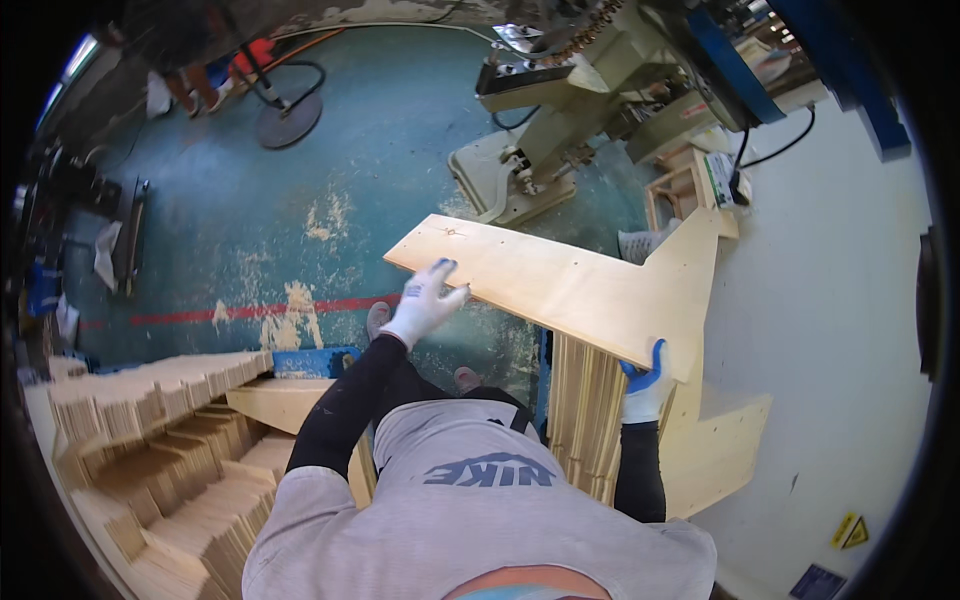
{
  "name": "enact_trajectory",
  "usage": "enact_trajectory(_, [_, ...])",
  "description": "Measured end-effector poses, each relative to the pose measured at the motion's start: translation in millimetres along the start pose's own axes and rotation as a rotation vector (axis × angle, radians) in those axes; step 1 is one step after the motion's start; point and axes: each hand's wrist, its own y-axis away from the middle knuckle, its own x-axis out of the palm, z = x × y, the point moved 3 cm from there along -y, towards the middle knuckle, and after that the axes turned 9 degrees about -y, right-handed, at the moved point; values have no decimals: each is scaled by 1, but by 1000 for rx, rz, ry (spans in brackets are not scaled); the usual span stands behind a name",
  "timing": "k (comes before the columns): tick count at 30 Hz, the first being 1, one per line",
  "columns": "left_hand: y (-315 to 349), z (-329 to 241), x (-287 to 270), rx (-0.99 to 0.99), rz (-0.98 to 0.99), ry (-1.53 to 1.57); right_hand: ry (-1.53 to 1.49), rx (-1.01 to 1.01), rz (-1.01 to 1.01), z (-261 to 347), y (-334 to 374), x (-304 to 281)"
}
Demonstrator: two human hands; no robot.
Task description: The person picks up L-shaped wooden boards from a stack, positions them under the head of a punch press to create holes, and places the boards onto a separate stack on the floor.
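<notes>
Worn teal floor, marked by a red line, extends beyond an angled, flat pale plywood board before the torso, partly over upright pale wooden boards. Left white-and-blue gloved hand: fingers loosely spread at its near edge; contact undetermined. Right white-and-blue gloved hand: thumb above, fingers below, gripping that edge.

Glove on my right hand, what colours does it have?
The glove is white and blue, best seen in the head view.
</notes>
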Motion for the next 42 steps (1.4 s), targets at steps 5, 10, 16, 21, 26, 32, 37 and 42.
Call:
enact_trajectory(5, [-124, 97, -77, -223, 90, -473, -197, -204, -72, 68, 53, -34])
enact_trajectory(10, [-226, 186, -85, -344, 567, 220, -401, -351, -273, 87, 118, -21])
enact_trajectory(16, [-275, 161, -107, -580, 812, 295, -485, -426, -479, 38, 127, -31])
enact_trajectory(21, [-300, 157, -159, -481, 729, 220, -638, -271, -466, 14, 127, 4])
enact_trajectory(26, [-336, 171, -206, -429, 868, 549, -750, -489, -254, 20, 123, 122])
enact_trajectory(32, [-372, 150, -215, -159, 578, 465, -984, -337, -486, -178, 116, 329])
enact_trajectory(37, [-401, 107, -263, 161, 601, 303, -899, -275, -570, -184, 117, 374])
enact_trajectory(42, [-426, 84, -280, 371, 622, 298, -888, -387, -642, -188, 128, 396])
